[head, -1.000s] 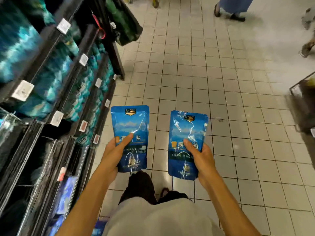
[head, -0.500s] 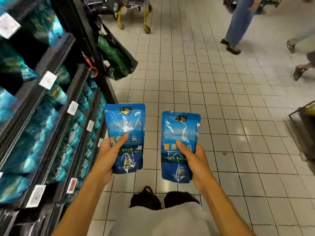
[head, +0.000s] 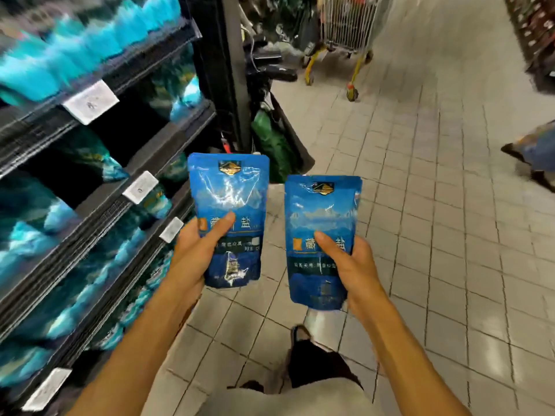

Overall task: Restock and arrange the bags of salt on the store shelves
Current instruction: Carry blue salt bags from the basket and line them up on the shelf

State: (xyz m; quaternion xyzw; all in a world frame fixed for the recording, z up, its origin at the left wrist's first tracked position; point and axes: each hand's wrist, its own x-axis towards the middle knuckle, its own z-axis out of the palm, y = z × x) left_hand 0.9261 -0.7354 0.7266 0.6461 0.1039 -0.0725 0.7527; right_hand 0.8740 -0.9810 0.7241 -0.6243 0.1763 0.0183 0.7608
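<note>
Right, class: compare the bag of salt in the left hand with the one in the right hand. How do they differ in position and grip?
The left bag sits higher in the picture and nearer the shelves; the right bag is lower, over the tiled floor. The left hand grips its bag from the left edge, the right hand from the right edge. Both are blue pouches, printed face up, thumb across the front.

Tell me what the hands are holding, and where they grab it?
Each hand holds one blue salt bag by its lower half: left hand on the left bag, right hand on the right bag.
</note>
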